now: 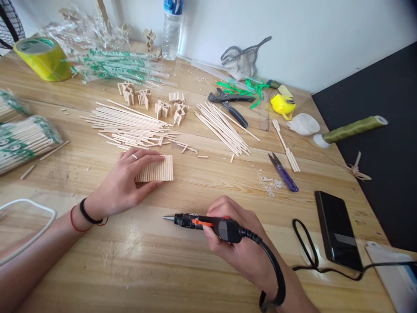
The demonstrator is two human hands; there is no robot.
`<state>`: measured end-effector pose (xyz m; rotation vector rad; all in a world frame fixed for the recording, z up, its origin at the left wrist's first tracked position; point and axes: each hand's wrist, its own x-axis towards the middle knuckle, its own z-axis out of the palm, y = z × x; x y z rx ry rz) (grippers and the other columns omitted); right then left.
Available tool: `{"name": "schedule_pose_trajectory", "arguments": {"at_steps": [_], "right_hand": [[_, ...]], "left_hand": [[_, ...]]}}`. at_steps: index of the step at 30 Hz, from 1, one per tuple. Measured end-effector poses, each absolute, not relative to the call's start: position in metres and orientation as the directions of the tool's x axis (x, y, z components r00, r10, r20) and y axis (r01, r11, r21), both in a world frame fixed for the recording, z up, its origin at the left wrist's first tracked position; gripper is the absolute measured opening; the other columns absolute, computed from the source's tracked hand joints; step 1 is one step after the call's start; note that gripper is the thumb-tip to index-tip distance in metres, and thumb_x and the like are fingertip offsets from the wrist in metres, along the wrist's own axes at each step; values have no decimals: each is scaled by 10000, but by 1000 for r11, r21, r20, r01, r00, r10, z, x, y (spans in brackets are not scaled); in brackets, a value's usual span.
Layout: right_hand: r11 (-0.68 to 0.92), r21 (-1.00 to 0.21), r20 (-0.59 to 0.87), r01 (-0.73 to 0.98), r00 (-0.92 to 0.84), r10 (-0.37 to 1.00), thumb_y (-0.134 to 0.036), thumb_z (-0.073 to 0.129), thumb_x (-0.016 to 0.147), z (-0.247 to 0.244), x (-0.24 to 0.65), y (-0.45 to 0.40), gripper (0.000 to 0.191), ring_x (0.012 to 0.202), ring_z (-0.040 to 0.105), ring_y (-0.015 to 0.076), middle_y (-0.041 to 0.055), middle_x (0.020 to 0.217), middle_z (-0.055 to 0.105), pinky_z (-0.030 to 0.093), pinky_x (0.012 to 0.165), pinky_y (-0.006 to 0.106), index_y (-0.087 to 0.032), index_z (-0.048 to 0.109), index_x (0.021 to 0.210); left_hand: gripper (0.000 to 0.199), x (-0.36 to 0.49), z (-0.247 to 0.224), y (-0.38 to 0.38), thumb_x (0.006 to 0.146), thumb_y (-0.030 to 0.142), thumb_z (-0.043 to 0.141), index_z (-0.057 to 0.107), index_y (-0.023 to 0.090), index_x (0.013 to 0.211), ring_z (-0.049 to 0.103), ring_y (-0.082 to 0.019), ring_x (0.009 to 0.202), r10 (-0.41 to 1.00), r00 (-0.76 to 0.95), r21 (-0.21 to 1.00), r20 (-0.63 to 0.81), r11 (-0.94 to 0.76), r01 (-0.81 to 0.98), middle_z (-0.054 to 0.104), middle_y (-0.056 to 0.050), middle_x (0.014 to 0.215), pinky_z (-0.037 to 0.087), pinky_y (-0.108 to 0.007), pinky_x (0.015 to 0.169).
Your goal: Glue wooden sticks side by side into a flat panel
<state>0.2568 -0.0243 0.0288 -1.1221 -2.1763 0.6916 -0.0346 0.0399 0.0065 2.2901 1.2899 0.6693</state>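
My left hand (pixel 128 182) has its thumb and fingers along opposite edges of a small flat panel of wooden sticks (pixel 168 168), laid side by side on the table. My palm and fingers hide the panel's left part. In my right hand (pixel 241 234) is a black corded hot glue pen (pixel 187 220) with an orange trigger. Its metal tip points left, below the panel and apart from it. Behind my left hand lies a spread of loose thin sticks (pixel 127 124). Several small stick-built pieces (pixel 163 108) stand just beyond those.
A second stick pile (pixel 223 130) lies centre-right, near black pliers (pixel 231 102) and purple snips (pixel 283 173). A black power bank (pixel 339 230) and the pen's cable (pixel 329 270) are at right. Bagged sticks (pixel 26 143), yellow tape (pixel 42 58) and a water bottle (pixel 171 32) stand around the left and back.
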Motion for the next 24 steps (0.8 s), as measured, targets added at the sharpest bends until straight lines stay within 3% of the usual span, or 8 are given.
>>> {"name": "schedule_pose_trajectory", "arguments": {"at_steps": [24], "right_hand": [[485, -699, 239, 526, -467, 851, -70, 589, 934, 25, 258, -23, 216, 683, 603, 152, -26, 802, 598, 474, 633, 265, -264, 500, 897]], "left_hand": [[460, -35, 6, 40, 1037, 464, 635, 652, 163, 1384, 589, -343, 1328, 862, 460, 571, 211, -491, 658, 689, -142, 1385, 462, -539, 1147]]}}
